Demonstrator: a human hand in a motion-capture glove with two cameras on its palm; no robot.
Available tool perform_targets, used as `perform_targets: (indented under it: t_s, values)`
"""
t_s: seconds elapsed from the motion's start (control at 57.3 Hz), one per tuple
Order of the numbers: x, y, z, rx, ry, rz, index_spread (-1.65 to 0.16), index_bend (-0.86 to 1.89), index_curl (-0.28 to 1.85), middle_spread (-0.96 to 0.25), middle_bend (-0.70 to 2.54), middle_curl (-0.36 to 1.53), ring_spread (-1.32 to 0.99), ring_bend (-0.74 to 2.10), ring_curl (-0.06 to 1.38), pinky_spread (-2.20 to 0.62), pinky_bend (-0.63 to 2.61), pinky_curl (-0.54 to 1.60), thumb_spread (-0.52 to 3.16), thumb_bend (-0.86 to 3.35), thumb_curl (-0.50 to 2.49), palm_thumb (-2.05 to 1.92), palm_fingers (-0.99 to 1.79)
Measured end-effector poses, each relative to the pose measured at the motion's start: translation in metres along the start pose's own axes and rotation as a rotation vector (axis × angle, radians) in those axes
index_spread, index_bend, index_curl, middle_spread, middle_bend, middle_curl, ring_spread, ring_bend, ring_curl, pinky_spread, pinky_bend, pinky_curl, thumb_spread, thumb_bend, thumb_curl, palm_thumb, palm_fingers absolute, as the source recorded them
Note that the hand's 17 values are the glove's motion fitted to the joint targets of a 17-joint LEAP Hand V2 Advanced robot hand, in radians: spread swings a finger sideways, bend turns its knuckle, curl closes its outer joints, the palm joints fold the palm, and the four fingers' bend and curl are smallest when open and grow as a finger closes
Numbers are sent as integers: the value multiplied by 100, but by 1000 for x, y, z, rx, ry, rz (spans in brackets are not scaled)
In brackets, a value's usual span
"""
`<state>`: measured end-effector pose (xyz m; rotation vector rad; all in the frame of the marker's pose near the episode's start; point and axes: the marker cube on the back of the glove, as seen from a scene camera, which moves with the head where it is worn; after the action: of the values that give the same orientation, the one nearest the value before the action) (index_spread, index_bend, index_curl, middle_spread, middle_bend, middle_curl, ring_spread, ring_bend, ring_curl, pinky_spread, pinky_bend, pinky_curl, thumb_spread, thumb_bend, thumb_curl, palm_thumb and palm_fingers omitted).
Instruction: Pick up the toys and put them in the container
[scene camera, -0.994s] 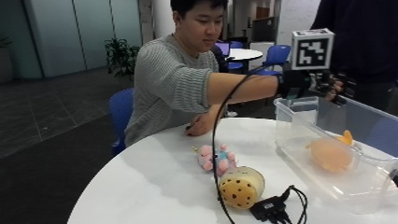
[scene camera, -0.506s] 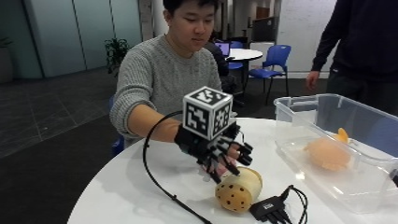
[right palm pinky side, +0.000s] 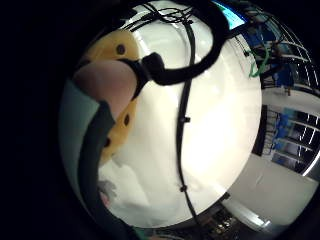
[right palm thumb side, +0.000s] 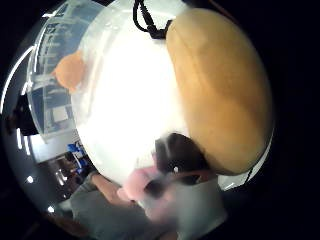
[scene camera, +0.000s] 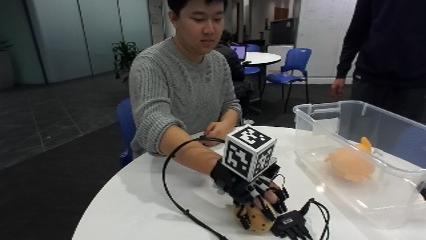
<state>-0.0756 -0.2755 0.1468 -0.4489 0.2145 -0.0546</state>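
Yellow spotted toy (scene camera: 254, 223) on white table (scene camera: 146, 210) is grasped by gloved right hand (scene camera: 256, 192); orange toy (scene camera: 349, 165) is seen in clear container (scene camera: 373, 200).

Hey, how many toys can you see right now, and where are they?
3. An orange plush toy lies in the clear plastic container; a yellow dotted plush sits under the gloved right hand; a pink toy lies beside it. Others may be hidden.
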Motion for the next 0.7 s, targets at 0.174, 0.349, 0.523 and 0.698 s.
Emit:
perform_targets:
  t_s: [0.174,0.349,0.523,0.698]
  values:
    - [5,-7,11,24,-60,34,-37,19,27,-21,32,34,-14,28,29,-4,141,28,134,5,37,25,14]
    - [9,-9,9,89,-94,22,-37,16,29,-25,50,43,-28,48,35,-17,128,25,140,10,42,37,44]
    - [13,-3,-20,170,-258,23,-37,14,29,-29,49,47,-40,74,45,-30,131,27,134,16,52,55,56]
    - [-12,11,-114,312,-280,-81,-37,16,31,-32,48,53,-44,82,51,-33,134,31,123,15,60,62,54]
